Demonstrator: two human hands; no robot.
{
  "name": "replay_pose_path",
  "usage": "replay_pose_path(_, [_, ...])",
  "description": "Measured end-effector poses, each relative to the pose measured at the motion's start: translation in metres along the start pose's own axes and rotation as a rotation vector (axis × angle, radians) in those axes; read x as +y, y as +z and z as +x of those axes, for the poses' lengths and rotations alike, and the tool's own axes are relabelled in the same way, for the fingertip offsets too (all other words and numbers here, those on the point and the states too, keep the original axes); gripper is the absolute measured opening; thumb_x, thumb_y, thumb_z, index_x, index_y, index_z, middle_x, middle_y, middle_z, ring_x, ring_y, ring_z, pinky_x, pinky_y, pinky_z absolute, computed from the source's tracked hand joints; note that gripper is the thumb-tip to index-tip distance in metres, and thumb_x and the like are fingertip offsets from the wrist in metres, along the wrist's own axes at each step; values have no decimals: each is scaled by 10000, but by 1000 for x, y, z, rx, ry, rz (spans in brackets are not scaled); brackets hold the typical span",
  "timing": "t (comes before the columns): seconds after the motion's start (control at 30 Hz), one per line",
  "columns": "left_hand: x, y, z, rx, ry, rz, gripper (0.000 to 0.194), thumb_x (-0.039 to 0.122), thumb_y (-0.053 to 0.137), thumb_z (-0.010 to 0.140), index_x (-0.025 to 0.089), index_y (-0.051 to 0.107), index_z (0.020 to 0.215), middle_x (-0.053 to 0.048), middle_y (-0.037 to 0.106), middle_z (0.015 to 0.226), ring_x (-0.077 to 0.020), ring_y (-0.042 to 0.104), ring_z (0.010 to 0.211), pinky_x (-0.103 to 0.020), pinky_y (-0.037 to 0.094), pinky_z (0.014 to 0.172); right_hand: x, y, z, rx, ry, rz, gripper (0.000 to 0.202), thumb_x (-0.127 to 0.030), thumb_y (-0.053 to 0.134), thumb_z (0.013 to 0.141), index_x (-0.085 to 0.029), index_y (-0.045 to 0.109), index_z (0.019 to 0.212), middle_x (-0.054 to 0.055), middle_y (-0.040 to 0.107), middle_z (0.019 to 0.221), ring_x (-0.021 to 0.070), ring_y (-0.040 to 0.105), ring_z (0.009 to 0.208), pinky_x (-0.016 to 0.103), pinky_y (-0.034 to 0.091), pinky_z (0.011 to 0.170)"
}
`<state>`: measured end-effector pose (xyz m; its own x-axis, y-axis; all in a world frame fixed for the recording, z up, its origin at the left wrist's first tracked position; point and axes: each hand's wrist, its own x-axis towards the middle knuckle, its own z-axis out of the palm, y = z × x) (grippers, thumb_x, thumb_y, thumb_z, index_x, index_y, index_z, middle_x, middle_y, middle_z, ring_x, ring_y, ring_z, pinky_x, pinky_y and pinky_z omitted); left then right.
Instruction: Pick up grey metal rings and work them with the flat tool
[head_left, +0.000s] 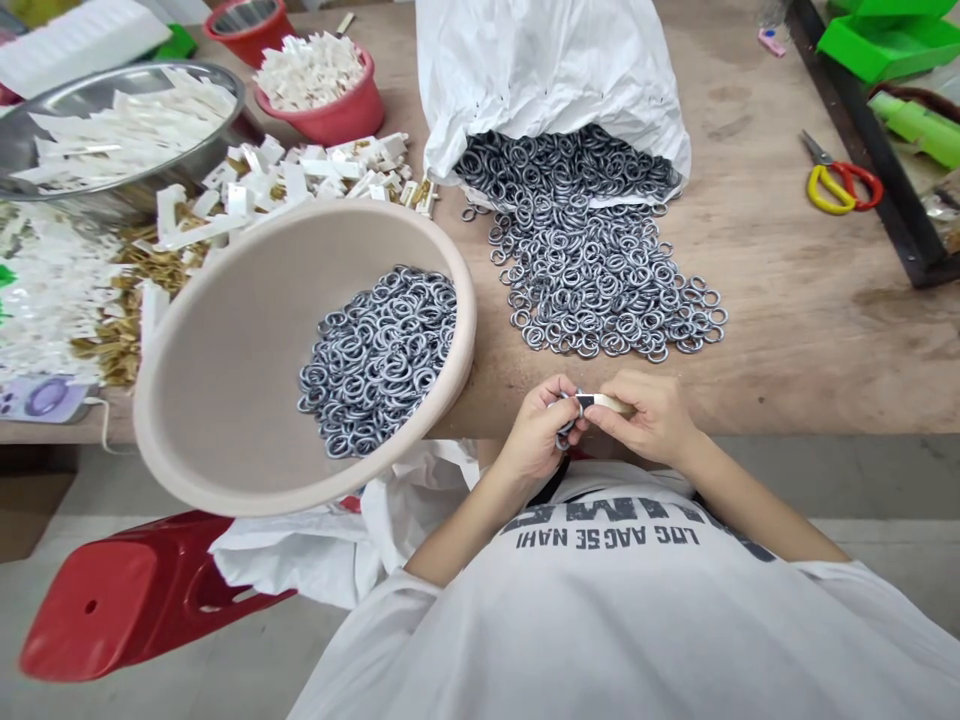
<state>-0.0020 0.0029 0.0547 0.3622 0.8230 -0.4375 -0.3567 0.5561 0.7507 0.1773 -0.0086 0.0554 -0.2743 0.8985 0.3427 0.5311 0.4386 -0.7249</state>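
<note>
**Grey rings and pale bar: hold and handling**

State of hold. The left grip is narrow, with several grey rings gathered against the fingers. The right grip is closed on the pale bar, thumb along its near side. The bar's dark end points toward the left grip and meets its thumb and fingertips. Whether a ring sits on that end cannot be told; the fingers cover it.

Location. Both grips are together at the near edge of the bench. Just beyond them lies a ring pile, spilling from the mouth of a white sack. Left of the left grip stands a wide basin with more rings heaped on its side nearer the hands. Scissors lie beyond the right grip, well to its right.

Handling. Each ring is probably light and stiff, and its smooth, glossy surface may slip. Pinch a single ring across its outer rim between thumb and forefinger, leaving the hole clear. The bar looks rigid and light; hold it by the pale length behind the dark end.
</note>
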Motion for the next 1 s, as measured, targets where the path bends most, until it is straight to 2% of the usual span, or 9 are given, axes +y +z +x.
replay_pose_path(0.13, [-2,0,0,6,34,17,250,243,723,695,195,493,778,68,552,566,-53,462,438,-152,320,390,-5,-2,6,39,129,101,223,-432,665,916,-211,688,929,26,677,807,171,592,733,299,412,672])
replay_pose_path(0.23, [-5,0,1,-12,65,49,303,280,770,687,190,491,763,79,517,561,-43,431,424,-160,318,390,-13,0,10,-12,159,271,266,-432,735,866,-236,691,1042,34,728,959,200,654,859,324,477,771])
replay_pose_path(0.43, [-8,-7,-2,-82,85,151,309,348,753,749,190,490,785,58,565,579,-48,442,436,-168,321,417,-23,11,12,-167,388,799,210,-429,667,920,-226,615,915,-21,675,713,181,691,629,316,541,606])
replay_pose_path(0.53, [-11,-12,-1,-108,117,223,225,313,680,801,189,492,794,48,592,597,-57,469,457,-176,344,449,-24,18,12,-110,440,848,288,-453,645,930,-217,565,785,-43,612,636,150,652,550,279,513,535])
replay_pose_path(0.63, [-13,-13,0,-85,150,206,191,288,657,807,192,492,804,54,579,625,-62,471,478,-184,352,465,-25,27,12,-68,464,802,295,-459,609,955,-217,566,791,-48,590,612,142,635,531,267,490,516])
replay_pose_path(0.7, [-11,-12,-2,-59,190,169,205,299,662,819,195,486,814,60,550,649,-61,456,490,-189,354,472,-28,33,11,-45,437,727,237,-441,587,972,-220,609,888,-37,616,666,140,631,544,272,484,526])
replay_pose_path(0.8, [5,-10,-17,-15,320,189,219,336,671,852,192,505,861,51,532,702,-64,453,534,-202,394,523,-38,36,18,18,254,594,168,-390,619,960,-239,650,1027,-13,655,807,133,614,615,283,485,596])
replay_pose_path(0.9, [37,-12,-46,52,534,365,208,373,628,910,186,552,964,8,589,794,-91,509,640,-225,443,622,-59,36,40,25,42,582,136,-354,633,953,-263,672,1046,-7,657,848,142,603,713,287,476,677])
replay_pose_path(1.0, [77,-23,-76,166,764,653,164,326,589,944,194,579,1041,-11,620,866,-108,542,716,-236,449,667,-89,39,76,-73,-60,694,128,-336,593,981,-274,690,1036,-9,672,859,140,609,753,280,479,714])
